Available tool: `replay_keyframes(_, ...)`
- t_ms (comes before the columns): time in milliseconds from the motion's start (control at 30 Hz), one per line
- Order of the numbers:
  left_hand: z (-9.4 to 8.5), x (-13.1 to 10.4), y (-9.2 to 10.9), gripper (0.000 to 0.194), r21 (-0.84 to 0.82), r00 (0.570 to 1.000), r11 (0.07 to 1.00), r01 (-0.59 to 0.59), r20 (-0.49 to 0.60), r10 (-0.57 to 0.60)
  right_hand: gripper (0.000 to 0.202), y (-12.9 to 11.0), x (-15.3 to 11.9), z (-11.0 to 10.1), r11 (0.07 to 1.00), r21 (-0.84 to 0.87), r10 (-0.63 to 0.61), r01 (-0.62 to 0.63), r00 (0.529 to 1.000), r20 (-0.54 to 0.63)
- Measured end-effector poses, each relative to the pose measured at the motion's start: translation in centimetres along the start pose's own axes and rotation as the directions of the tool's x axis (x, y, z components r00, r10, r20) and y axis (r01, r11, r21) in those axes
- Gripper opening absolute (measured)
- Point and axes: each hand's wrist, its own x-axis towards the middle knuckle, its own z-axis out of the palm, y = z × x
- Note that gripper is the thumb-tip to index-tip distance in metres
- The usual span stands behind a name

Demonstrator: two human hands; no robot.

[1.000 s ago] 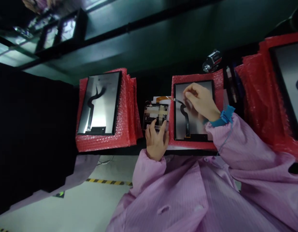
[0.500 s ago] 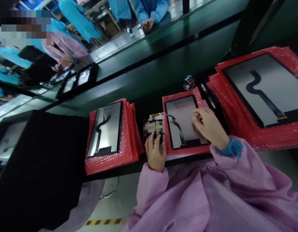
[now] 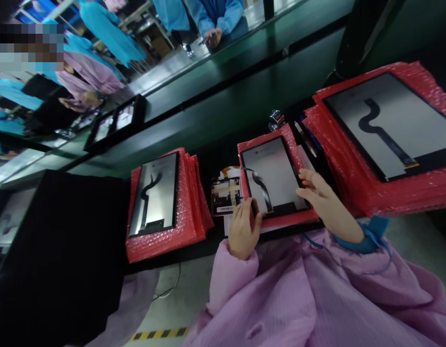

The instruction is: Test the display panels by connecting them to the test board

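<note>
A display panel [image 3: 271,168] with a dark ribbon cable [image 3: 262,185] lies on a red bubble-wrap pouch [image 3: 291,137] in front of me. My left hand [image 3: 243,230] is at its lower left corner, fingers on the left side and thumb at the bottom edge, closed about that corner. At the panel's lower right edge is my right hand [image 3: 322,198], fingers stretched and thumb apart, with nothing in it. Whether its fingertips touch the edge I cannot tell. A small circuit board [image 3: 225,195] sits just left of the panel, joined to the cable by an orange flex strip [image 3: 230,170].
Left stands a stack of red pouches [image 3: 194,212] with another panel [image 3: 155,193] on top. A larger panel [image 3: 392,120] tops the right stack. Behind are a shiny metal object [image 3: 276,119] and pens [image 3: 305,137]. A black box [image 3: 63,260] is at far left; co-workers sit beyond.
My left hand has moved from the circuit board to the panel's lower left corner. My right hand has gone from above the panel to its right edge, and its fingers have spread.
</note>
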Motion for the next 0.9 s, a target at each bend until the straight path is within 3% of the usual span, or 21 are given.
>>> replay_keyframes(133, -2.3, 1.8, 0.1, 0.060, -0.279, 0.967, 0.929, 0.243, 0.142, -0.210, 0.046, -4.0, -1.6, 0.5, 0.962, 0.129, -0.247, 0.241, 0.969, 0.033)
replay_keyframes(233, -4.1, 4.2, 0.4, 0.057, -0.567, 0.908, 0.723, 0.395, 0.123, -0.400, 0.045, -6.7, -2.4, 2.5, 0.876, 0.173, -0.478, 0.450, 0.856, 0.198)
replay_keyframes(300, -5.2, 5.7, 0.7, 0.056, -0.659, 0.872, 0.642, 0.393, 0.046, -0.487, 0.048, -7.2, -2.5, 4.4, 0.825, 0.222, -0.565, 0.519, 0.761, 0.319)
replay_keyframes(333, -5.7, 6.3, 0.8, 0.057, -0.672, 0.861, 0.629, 0.392, 0.026, -0.508, 0.049, -7.1, -2.4, 5.4, 0.818, 0.242, -0.575, 0.522, 0.742, 0.345)
replay_keyframes(367, -6.1, 6.7, 0.8, 0.059, -0.677, 0.852, 0.616, 0.404, 0.032, -0.523, 0.049, -6.6, -2.3, 6.4, 0.827, 0.243, -0.562, 0.506, 0.752, 0.344)
replay_keyframes(467, -6.8, 7.2, 0.7, 0.062, -0.717, 0.824, 0.519, 0.466, 0.139, -0.549, 0.049, -4.7, -1.8, 9.0, 0.907, 0.094, -0.419, 0.410, 0.864, 0.280)
replay_keyframes(533, -7.0, 7.0, 0.3, 0.055, -0.760, 0.800, 0.440, 0.478, 0.171, -0.575, 0.056, -3.6, -1.8, 10.2, 0.920, -0.054, -0.357, 0.388, 0.889, 0.287)
replay_keyframes(600, -7.0, 6.8, -0.3, 0.047, -0.784, 0.786, 0.403, 0.472, 0.167, -0.596, 0.066, -3.2, -2.0, 10.7, 0.881, -0.086, -0.406, 0.466, 0.836, 0.370)
replay_keyframes(700, -7.2, 6.5, -1.1, 0.041, -0.780, 0.774, 0.411, 0.473, 0.145, -0.616, 0.068, -3.2, -2.2, 10.6, 0.799, 0.086, -0.561, 0.595, 0.686, 0.462)
replay_keyframes(733, -7.4, 6.4, -1.4, 0.040, -0.769, 0.775, 0.434, 0.470, 0.124, -0.619, 0.064, -3.1, -2.1, 10.3, 0.798, 0.113, -0.575, 0.592, 0.691, 0.438)
replay_keyframes(833, -8.0, 6.2, -2.0, 0.041, -0.702, 0.802, 0.545, 0.458, 0.062, -0.594, 0.061, -2.4, -1.2, 9.5, 0.902, 0.011, -0.418, 0.432, 0.863, 0.283)
replay_keyframes(900, -8.1, 6.1, -2.1, 0.049, -0.649, 0.835, 0.616, 0.448, 0.056, -0.548, 0.071, -1.8, -0.4, 8.9, 0.952, 0.006, -0.295, 0.305, 0.919, 0.261)
